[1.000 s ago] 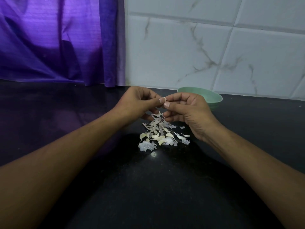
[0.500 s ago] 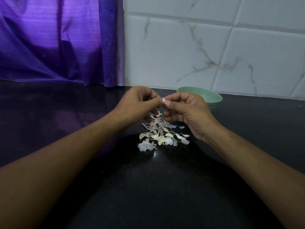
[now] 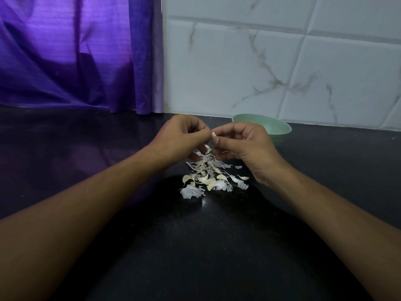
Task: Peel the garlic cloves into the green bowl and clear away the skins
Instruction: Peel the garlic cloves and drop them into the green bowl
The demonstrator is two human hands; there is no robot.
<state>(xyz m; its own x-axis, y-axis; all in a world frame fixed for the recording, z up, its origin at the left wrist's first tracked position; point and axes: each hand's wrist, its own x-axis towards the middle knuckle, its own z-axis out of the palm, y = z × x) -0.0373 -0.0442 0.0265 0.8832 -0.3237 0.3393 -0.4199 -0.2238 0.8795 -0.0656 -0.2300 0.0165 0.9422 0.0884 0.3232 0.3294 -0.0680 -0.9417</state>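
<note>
Both the left hand (image 3: pixel 181 135) and right hand (image 3: pixel 243 144) pinch one small garlic clove (image 3: pixel 213 134) between fingertips, held above the pile of skins (image 3: pixel 211 179) so peelings drop there, the green bowl (image 3: pixel 275 127) waiting just behind.

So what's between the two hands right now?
In the head view, one small garlic clove, pinched between the left hand and right hand at their fingertips. The pile of skins lies on the black counter below them.
</note>
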